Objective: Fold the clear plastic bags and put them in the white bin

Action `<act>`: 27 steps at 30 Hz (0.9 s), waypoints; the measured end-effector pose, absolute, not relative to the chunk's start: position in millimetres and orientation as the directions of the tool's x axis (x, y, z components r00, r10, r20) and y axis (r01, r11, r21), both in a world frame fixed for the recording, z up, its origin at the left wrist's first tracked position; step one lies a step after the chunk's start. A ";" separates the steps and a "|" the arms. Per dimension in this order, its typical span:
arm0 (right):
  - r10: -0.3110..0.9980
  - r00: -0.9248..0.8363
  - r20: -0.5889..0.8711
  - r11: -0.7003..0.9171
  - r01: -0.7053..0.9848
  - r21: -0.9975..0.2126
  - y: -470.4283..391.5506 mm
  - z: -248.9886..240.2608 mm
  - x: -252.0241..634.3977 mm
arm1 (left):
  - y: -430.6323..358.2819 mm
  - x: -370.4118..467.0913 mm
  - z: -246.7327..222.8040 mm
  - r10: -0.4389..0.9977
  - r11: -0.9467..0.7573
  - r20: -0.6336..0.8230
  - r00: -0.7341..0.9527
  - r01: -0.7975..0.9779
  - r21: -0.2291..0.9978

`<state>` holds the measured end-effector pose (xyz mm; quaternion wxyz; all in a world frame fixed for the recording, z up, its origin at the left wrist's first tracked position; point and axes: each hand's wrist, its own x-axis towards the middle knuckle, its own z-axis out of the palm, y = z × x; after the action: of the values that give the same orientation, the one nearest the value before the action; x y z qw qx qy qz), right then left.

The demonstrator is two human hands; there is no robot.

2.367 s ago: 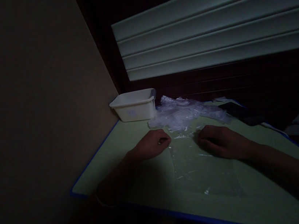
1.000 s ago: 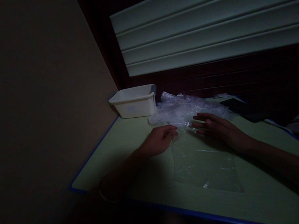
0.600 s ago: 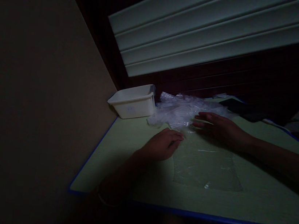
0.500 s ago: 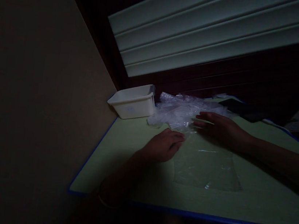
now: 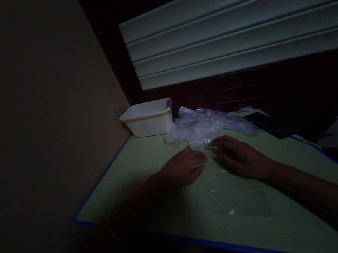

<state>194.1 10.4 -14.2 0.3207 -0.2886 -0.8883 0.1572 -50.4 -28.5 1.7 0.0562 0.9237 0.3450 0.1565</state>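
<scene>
Head view: the left hand [image 5: 184,168] sits slightly parted, thumb apart from the fingers, at the left edge of the clear plastic [image 5: 231,195]; the right hand [image 5: 241,157] curls over its far part, grip impossible to tell. Just beyond both hands lies crumpled plastic [image 5: 198,128], beside a white tub [image 5: 149,124]

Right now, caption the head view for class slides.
Two bare hands at a flat, clear plastic sheet on a blue-edged green table.
</scene>
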 end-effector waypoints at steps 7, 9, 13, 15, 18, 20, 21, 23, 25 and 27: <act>0.578 -0.684 0.445 0.811 0.425 -0.402 12.4 -17.1 192.9 | -25.0 -52.2 -1.6 0.749 -0.656 0.370 0.549 0.693 0.299; 0.584 -0.689 0.429 0.807 0.438 -0.395 12.5 -17.8 192.8 | -21.0 -55.2 -3.6 0.806 -0.563 0.423 0.414 0.756 0.333; 0.596 -0.693 0.406 0.800 0.472 -0.371 12.0 -17.4 192.0 | -12.2 -61.2 -9.4 0.870 -0.442 0.408 0.276 0.803 0.399; 0.597 -0.693 0.403 0.800 0.478 -0.363 11.9 -17.4 191.6 | -9.1 -62.6 -12.5 0.887 -0.419 0.389 0.249 0.787 0.452; 0.588 -0.689 0.424 0.807 0.462 -0.369 12.5 -18.5 191.6 | -6.1 -62.9 -15.6 0.902 -0.400 0.371 0.222 0.755 0.520; 0.581 -0.686 0.439 0.812 0.450 -0.373 12.6 -19.3 192.0 | -4.8 -62.6 -16.4 0.908 -0.394 0.359 0.217 0.734 0.553; 0.579 -0.687 0.439 0.813 0.447 -0.372 12.3 -19.4 192.3 | -4.4 -62.5 -16.5 0.910 -0.394 0.354 0.218 0.723 0.567; 0.575 -0.697 0.428 0.816 0.449 -0.365 10.8 -19.1 193.2 | -3.9 -61.9 -16.3 0.913 -0.390 0.346 0.215 0.703 0.594; 0.571 -0.710 0.411 0.818 0.450 -0.360 8.3 -18.2 194.2 | -3.8 -61.2 -15.8 0.919 -0.381 0.337 0.206 0.689 0.617; 0.571 -0.716 0.402 0.817 0.445 -0.367 5.5 -17.3 195.3 | -3.8 -60.4 -15.1 0.925 -0.369 0.324 0.199 0.678 0.636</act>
<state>195.3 5.5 -17.3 0.2557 -0.2767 -0.9181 0.1230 -60.4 -3.8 -15.1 0.1802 0.7530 0.5322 0.3426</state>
